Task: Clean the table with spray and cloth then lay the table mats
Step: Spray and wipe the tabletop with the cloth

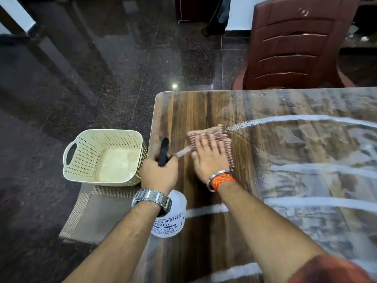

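**Cloth flat on the wood, sprayer in the other fist**

From the head camera: the right hand [211,158] lies spread, palm down and fingers splayed, pressing a pinkish ribbed cloth [212,136] onto the wooden table [204,231] — the cloth shows past the fingertips toward 12 o'clock and is blurred. A steel bangle and orange thread band [221,179] circle that wrist.

Just at 9 o'clock of it, the left hand [159,173] is clenched around the black head of a white spray bottle [172,217]; the bottle's body sits at 6 o'clock of the fist, over the table's left edge, its label partly readable. A metal watch [152,199] is on that wrist.

Toward 3 o'clock the glossy tabletop carries white streaks [318,203].

Off the table at 9 o'clock, a cream perforated basket [81,152] rests on a beige mat [95,213]. A brown plastic chair [295,48] stands at 12 o'clock of the table, on the dark stone floor [102,78].
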A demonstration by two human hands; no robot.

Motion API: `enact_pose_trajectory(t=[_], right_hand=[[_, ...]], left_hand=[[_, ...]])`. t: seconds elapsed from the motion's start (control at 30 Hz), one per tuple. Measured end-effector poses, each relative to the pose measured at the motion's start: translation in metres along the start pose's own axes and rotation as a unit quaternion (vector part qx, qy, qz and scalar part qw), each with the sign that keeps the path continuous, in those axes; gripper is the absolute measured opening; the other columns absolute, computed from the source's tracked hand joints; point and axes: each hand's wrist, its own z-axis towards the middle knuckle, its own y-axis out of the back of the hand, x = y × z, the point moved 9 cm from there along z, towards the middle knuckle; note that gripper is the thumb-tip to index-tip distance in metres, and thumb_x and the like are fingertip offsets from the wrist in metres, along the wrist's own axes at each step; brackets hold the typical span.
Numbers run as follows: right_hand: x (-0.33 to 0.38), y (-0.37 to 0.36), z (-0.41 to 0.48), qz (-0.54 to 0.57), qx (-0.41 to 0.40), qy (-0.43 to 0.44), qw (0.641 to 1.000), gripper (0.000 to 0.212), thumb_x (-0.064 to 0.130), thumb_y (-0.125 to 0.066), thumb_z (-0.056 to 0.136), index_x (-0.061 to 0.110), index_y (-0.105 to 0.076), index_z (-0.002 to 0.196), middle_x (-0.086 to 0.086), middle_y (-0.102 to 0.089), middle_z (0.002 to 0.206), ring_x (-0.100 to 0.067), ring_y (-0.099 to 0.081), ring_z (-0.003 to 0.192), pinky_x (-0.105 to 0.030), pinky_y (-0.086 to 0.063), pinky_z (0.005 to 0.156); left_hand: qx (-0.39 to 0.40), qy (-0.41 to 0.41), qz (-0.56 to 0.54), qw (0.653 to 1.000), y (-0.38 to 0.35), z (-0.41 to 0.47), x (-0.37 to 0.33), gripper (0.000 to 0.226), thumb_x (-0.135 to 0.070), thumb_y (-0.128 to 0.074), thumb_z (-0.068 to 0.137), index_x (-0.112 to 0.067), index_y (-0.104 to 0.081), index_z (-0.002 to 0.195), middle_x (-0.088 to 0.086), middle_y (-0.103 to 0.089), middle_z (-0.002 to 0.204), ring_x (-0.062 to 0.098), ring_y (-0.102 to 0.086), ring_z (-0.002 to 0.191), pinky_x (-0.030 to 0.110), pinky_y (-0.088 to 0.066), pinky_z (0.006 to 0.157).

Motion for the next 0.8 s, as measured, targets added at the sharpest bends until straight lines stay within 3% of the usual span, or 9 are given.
enact_pose_trajectory(t=[0.1,0.2,0.33,0.5,0.7,0.8], right_hand=[[0.084,-0.012,0.014,-0.025,0.043,0.212,0.976,0.07,0.046,-0.015,0.085,0.021,-0.031,0.148,0.001,-0.027,0.156,-0.023,-0.014,0.146,-0.046,-0.003,0.117],[0.126,-0.023,0.018,-0.079,0.081,0.309,0.944,0.063,0.042,-0.036,0.092,0.018,-0.026,0.15,0.0,-0.019,0.158,-0.022,-0.005,0.147,-0.045,0.0,0.118],[0.127,-0.027,0.045,-0.101,0.097,0.301,0.943,0.062,0.042,-0.035,0.094,0.024,-0.021,0.151,0.005,-0.009,0.16,-0.019,0.005,0.147,-0.045,0.005,0.118],[0.109,-0.015,0.083,-0.044,0.086,0.223,0.97,0.063,0.038,-0.035,0.095,0.025,-0.011,0.152,0.008,-0.005,0.16,-0.019,0.006,0.147,-0.046,0.005,0.117],[0.109,-0.024,0.119,-0.059,0.081,0.197,0.975,0.064,0.048,-0.034,0.095,0.029,-0.012,0.152,0.013,-0.001,0.16,-0.017,0.005,0.147,-0.045,0.004,0.117],[0.102,-0.017,0.153,-0.006,0.059,0.155,0.986,0.058,0.041,-0.032,0.095,0.033,-0.015,0.151,0.015,-0.009,0.159,-0.013,-0.002,0.146,-0.043,0.005,0.117]], left_hand=[[-0.031,0.002,0.012,0.999,0.016,0.016,0.002,0.025,-0.032,-0.07,0.076,-0.008,-0.069,0.068,0.015,-0.071,0.064,0.038,-0.069,0.07,0.043,-0.059,0.072],[-0.037,-0.002,0.021,0.999,0.021,0.032,-0.001,0.024,-0.031,-0.073,0.081,-0.011,-0.067,0.069,0.014,-0.07,0.067,0.038,-0.068,0.075,0.037,-0.055,0.07],[-0.026,-0.012,0.024,0.999,0.016,0.05,-0.014,0.027,-0.035,-0.071,0.076,-0.009,-0.07,0.07,0.014,-0.071,0.066,0.038,-0.068,0.072,0.041,-0.057,0.073],[-0.029,-0.031,0.008,0.999,0.004,0.064,-0.03,0.032,-0.039,-0.067,0.069,-0.007,-0.068,0.068,0.013,-0.071,0.064,0.041,-0.067,0.067,0.047,-0.059,0.072],[-0.016,-0.016,0.015,1.0,-0.009,0.078,-0.036,0.028,-0.033,-0.074,0.077,-0.007,-0.07,0.068,0.016,-0.07,0.064,0.04,-0.068,0.07,0.043,-0.058,0.074],[-0.017,-0.012,0.014,1.0,-0.011,0.081,-0.035,0.032,-0.04,-0.072,0.07,-0.008,-0.07,0.068,0.012,-0.073,0.067,0.04,-0.068,0.07,0.045,-0.059,0.074]])
